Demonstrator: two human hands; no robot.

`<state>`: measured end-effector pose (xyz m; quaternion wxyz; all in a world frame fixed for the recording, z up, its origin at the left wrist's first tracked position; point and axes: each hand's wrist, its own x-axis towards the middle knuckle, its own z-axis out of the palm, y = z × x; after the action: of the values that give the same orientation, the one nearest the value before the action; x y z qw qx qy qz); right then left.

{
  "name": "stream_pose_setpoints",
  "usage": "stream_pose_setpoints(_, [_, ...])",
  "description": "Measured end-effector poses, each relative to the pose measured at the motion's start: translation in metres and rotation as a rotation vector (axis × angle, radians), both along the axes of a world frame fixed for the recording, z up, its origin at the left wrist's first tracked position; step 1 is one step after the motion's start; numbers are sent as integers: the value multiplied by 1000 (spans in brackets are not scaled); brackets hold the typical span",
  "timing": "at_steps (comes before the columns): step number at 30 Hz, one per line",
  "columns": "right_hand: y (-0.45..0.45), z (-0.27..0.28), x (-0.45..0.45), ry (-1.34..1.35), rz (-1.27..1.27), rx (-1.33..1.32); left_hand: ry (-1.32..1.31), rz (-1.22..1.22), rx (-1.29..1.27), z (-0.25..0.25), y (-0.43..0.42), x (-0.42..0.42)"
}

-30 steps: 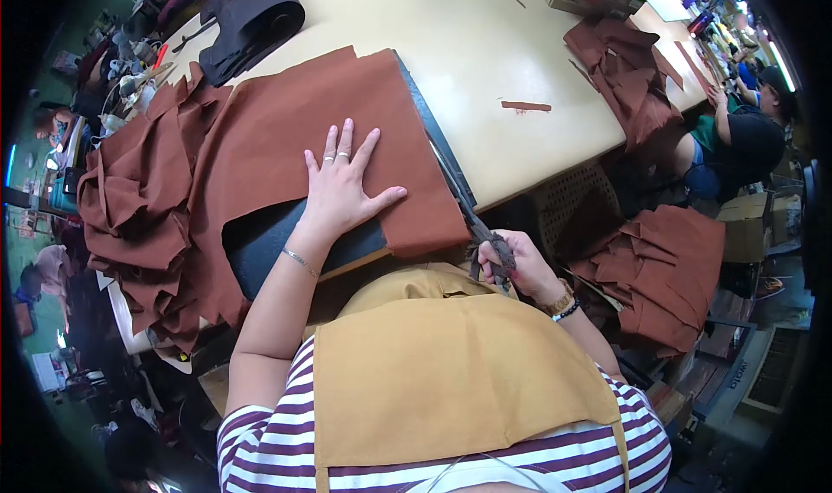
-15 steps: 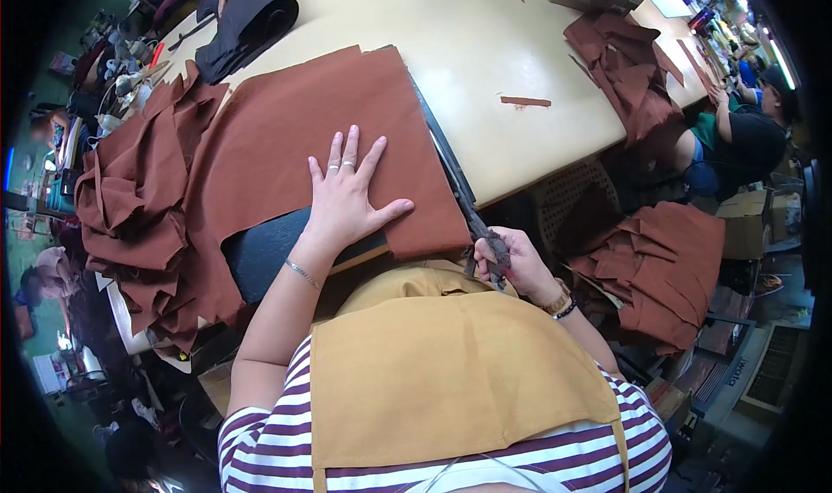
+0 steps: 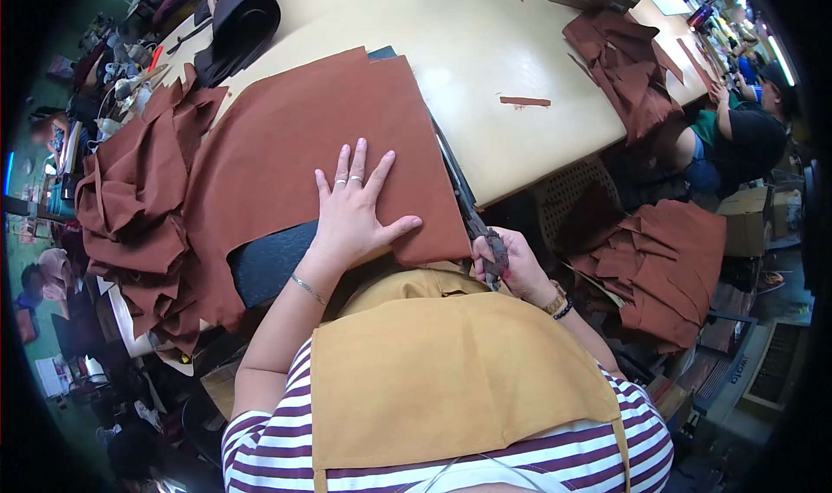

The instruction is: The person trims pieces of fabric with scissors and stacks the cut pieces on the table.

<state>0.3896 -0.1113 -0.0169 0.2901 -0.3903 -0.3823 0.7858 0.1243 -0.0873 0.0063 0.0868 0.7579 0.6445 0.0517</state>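
My left hand (image 3: 351,207) lies flat with spread fingers on a reddish-brown fabric piece (image 3: 303,120). Beneath that fabric a dark board (image 3: 273,263) shows at the near edge and along the right side. My right hand (image 3: 507,262) is closed round the cloth-wrapped handles of scissors (image 3: 485,237), just off the fabric's lower right corner. The scissors' blades run up along the fabric's right edge, partly hidden. Crumpled brown fabric (image 3: 139,198) is heaped to the left, joined or touching the flat piece; which one, I cannot tell.
A fabric scrap (image 3: 524,101) lies on the cream table (image 3: 485,42). Dark rolled material (image 3: 245,16) sits at the back, with another person's hand near it. Brown fabric piles (image 3: 663,272) stand at the right, beside a cardboard box (image 3: 744,220). A co-worker (image 3: 745,133) sits at the far right.
My left hand and the fabric under it have shifted slightly right and toward me. My right hand stays near the corner, still holding the scissors. The dark roll has moved left.
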Motion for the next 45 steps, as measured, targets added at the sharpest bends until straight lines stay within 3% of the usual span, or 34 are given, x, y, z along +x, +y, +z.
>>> stream_pose_setpoints(8, [0, 5, -2, 49, -73, -25, -40, -1, 24, 4, -2, 0])
stream_pose_setpoints(11, [3, 11, -4, 9, -92, -23, -135, 16, 104, -6, 0, -9])
stream_pose_setpoints(12, [4, 6, -2, -10, -72, 31, -182, -36, 262, -6, 1, -17])
stream_pose_setpoints(14, [6, -4, 1, 8, -72, 129, -357, 118, -10, 26, 2, -39])
stream_pose_setpoints(15, [7, -1, 2, -5, -93, 16, -360, 162, 176, 29, 5, -61])
stream_pose_setpoints(18, [10, 6, 5, -36, -152, 99, -179, 375, 537, 77, 14, -155])
stream_pose_setpoints(19, [14, 4, 12, -91, -141, 116, -67, 280, 770, 104, 13, -198])
stream_pose_setpoints(22, [25, 5, 26, -143, -195, 180, -96, 818, 912, 173, -12, -363])
stream_pose_setpoints(23, [30, 1, 34, -150, -207, 187, 192, 1123, 1004, 195, -30, -415])
stream_pose_setpoints(24, [35, -2, 40, -157, -220, 195, 110, 770, 1342, 202, -54, -473])
stream_pose_setpoints(26, [44, 2, 47, -200, -239, 261, -8, 890, 1483, 224, -82, -447])
stream_pose_setpoints(28, [60, 5, 55, -293, -252, 270, 282, 920, 1370, 204, -103, -449])
stream_pose_setpoints(30, [81, 7, 62, -335, -229, 468, 406, 696, 966, 149, -123, -477])
stream_pose_setpoints(31, [98, 7, 75, -478, -149, 491, 371, 656, 744, 105, -134, -510])
stream_pose_setpoints(32, [110, 14, 79, -585, -144, 561, 365, 833, 326, 88, -133, -480])
stream_pose_setpoints(33, [123, 17, 80, -673, -184, 611, 467, 866, 293, 48, -140, -506])
stream_pose_setpoints(34, [139, 20, 90, -923, -140, 722, 495, 794, 172, 56, -139, -474])
stream_pose_setpoints(36, [167, 28, 106, -1127, -153, 968, 547, 1019, 364, 41, -127, -455])
stream_pose_setpoints(37, [191, 23, 121, -1247, -102, 1020, 718, 982, 492, 29, -123, -440])
stream_pose_setpoints(39, [225, 22, 136, -1509, -49, 984, 687, 962, 678, 27, -95, -369])
stream_pose_setpoints(40, [239, 17, 142, -1641, 8, 991, 488, 972, 723, 36, -79, -314])
stream_pose_setpoints(41, [242, 18, 137, -1758, -33, 1051, 402, 712, 827, 25, -70, -294])
stream_pose_setpoints(43, [237, 23, 107, -1824, -66, 1128, -41, 374, 719, 12, -45, -226])
stream_pose_setpoints(45, [227, 9, 69, -1680, -113, 1084, -111, 378, 412, 6, -29, -149])
